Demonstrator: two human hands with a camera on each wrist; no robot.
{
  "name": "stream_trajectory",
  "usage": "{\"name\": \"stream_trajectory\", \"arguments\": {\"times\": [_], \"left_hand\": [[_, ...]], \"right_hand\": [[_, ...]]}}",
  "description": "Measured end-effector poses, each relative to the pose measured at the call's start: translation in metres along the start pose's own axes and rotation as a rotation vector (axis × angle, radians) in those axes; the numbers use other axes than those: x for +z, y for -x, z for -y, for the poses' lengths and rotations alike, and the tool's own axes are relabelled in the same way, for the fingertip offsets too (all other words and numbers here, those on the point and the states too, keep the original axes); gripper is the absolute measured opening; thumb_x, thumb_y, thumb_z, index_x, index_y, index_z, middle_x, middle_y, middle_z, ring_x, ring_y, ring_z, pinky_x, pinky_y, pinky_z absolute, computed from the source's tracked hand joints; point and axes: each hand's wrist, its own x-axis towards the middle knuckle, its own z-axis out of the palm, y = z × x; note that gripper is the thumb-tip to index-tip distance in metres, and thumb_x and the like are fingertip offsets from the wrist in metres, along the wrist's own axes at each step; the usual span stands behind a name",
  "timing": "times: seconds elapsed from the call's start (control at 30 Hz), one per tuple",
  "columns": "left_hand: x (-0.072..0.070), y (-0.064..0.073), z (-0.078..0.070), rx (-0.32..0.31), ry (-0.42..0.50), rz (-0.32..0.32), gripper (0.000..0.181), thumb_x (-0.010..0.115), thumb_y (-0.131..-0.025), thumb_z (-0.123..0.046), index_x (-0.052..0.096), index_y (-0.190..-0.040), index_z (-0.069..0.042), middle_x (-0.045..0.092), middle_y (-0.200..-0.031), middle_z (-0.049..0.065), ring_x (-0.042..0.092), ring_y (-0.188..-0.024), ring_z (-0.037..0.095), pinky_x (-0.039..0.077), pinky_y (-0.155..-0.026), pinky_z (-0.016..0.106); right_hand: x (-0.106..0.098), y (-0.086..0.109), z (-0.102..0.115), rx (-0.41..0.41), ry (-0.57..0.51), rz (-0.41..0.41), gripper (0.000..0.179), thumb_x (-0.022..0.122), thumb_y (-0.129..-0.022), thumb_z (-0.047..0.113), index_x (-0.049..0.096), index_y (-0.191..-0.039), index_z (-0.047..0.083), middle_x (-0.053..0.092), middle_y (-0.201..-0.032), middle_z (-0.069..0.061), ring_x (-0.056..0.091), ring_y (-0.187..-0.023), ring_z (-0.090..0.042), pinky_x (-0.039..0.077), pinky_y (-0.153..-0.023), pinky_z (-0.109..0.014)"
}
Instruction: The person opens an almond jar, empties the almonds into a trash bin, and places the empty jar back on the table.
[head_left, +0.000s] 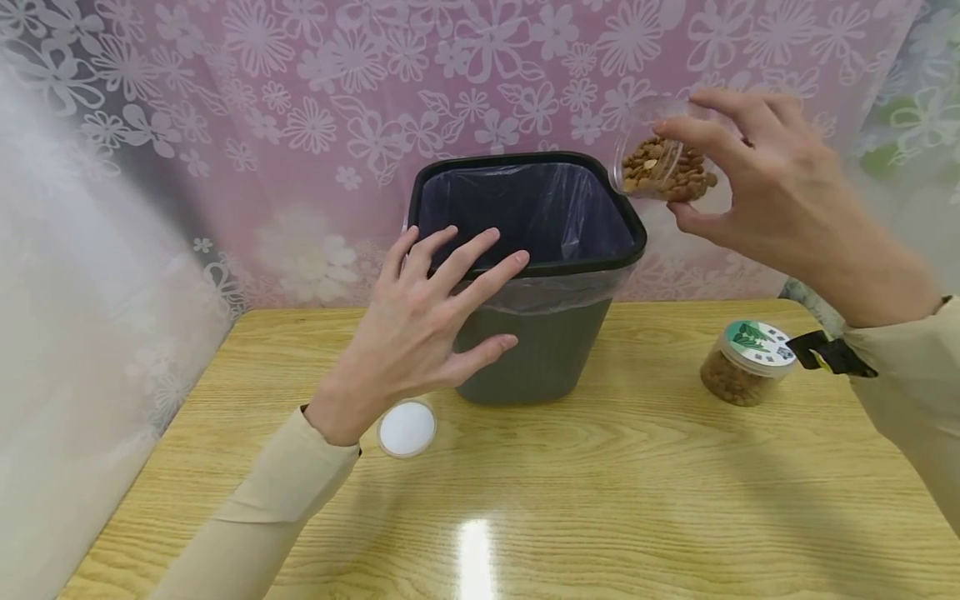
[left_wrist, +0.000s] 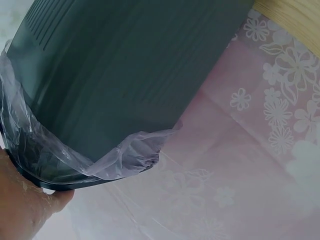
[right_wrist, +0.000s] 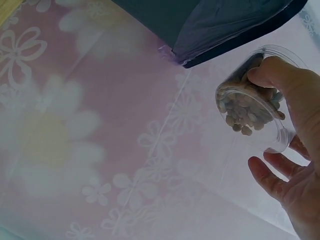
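Note:
A dark grey trash bin [head_left: 536,350] stands on the table, its black rim [head_left: 547,268] lined with a clear plastic bag [head_left: 577,287]. My left hand [head_left: 431,312] rests at the bin's near left rim, fingers spread fairly straight over the edge and thumb in front of the wall. Beside the bin's right rim, my right hand [head_left: 772,167] grips a clear plastic jar [head_left: 663,167] between thumb and fingers. The jar is tipped on its side, its lidless mouth facing the bin. Brown almond-like pieces [right_wrist: 245,112] lie inside it along the lower wall.
A round white lid [head_left: 407,428] lies on the wooden table [head_left: 570,500] below the left hand. To the right stands a second jar [head_left: 738,375] of brown pieces under a green and white lid [head_left: 759,342]. A flowered pink curtain [head_left: 315,125] hangs behind the table.

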Motion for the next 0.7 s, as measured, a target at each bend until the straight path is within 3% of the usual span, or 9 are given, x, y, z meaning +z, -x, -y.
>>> {"name": "stream_trajectory", "arguments": {"times": [0.13, 0.3, 0.47, 0.7], "left_hand": [[0.002, 0.001, -0.001, -0.004, -0.001, -0.008, 0.075, 0.057, -0.092, -0.067, 0.04, -0.157, -0.034, 0.047, -0.157, 0.006, 0.045, -0.141, 0.042, 0.03, -0.118, 0.065], [0.003, 0.001, -0.001, -0.008, 0.0, -0.014, 0.076, 0.058, -0.091, -0.068, 0.04, -0.157, -0.034, 0.045, -0.158, 0.005, 0.044, -0.142, 0.043, 0.029, -0.118, 0.065], [0.004, 0.001, -0.001, -0.012, -0.002, -0.02, 0.077, 0.058, -0.091, -0.068, 0.04, -0.157, -0.034, 0.045, -0.158, 0.005, 0.044, -0.141, 0.043, 0.029, -0.118, 0.066], [0.004, 0.002, -0.001, -0.013, 0.006, -0.021, 0.077, 0.059, -0.091, -0.069, 0.04, -0.157, -0.033, 0.044, -0.158, 0.006, 0.041, -0.143, 0.043, 0.027, -0.119, 0.066]], "right_hand": [[0.002, -0.007, 0.001, -0.079, 0.048, 0.007, 0.094, 0.092, -0.063, 0.003, 0.05, -0.147, 0.016, 0.049, -0.148, -0.029, 0.047, -0.12, -0.054, 0.049, -0.089, -0.066], [0.004, -0.013, 0.003, -0.137, 0.077, 0.021, 0.091, 0.09, -0.068, 0.001, 0.049, -0.148, 0.015, 0.046, -0.149, -0.032, 0.044, -0.124, -0.055, 0.043, -0.101, -0.064], [0.007, -0.018, 0.005, -0.173, 0.1, 0.023, 0.084, 0.086, -0.073, 0.0, 0.048, -0.147, 0.014, 0.045, -0.148, -0.034, 0.044, -0.126, -0.057, 0.039, -0.106, -0.064], [0.009, -0.021, 0.008, -0.181, 0.135, -0.001, 0.079, 0.083, -0.076, -0.001, 0.05, -0.145, 0.016, 0.047, -0.147, -0.033, 0.044, -0.128, -0.057, 0.045, -0.104, -0.066]]}}
